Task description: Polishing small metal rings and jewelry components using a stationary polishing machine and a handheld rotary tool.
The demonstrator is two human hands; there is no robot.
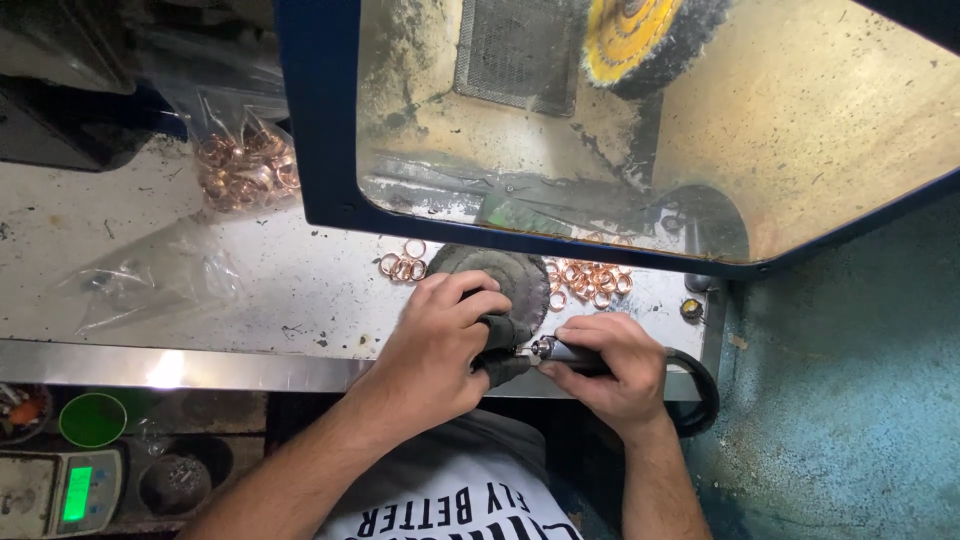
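Observation:
My left hand (440, 345) is closed around a small dark piece (500, 332) pressed against the edge of a dark round cloth buffing wheel (505, 275) lying on the bench. My right hand (615, 365) grips a slim black rotary handpiece (570, 352), its metal tip meeting the piece between the two hands. A black cable (700, 390) loops from the handpiece behind my right wrist. Loose copper-coloured rings (590, 280) lie just beyond my hands, with a smaller cluster of rings (403, 265) to the left of the wheel.
A blue-framed polishing hood (320, 150) with a yellow buffing wheel (640, 40) stands behind. A plastic bag of copper rings (245, 165) and an empty clear bag (150, 280) lie at left. Below the bench edge (200, 365) sit a digital scale (60, 490) and a green cup (92, 418).

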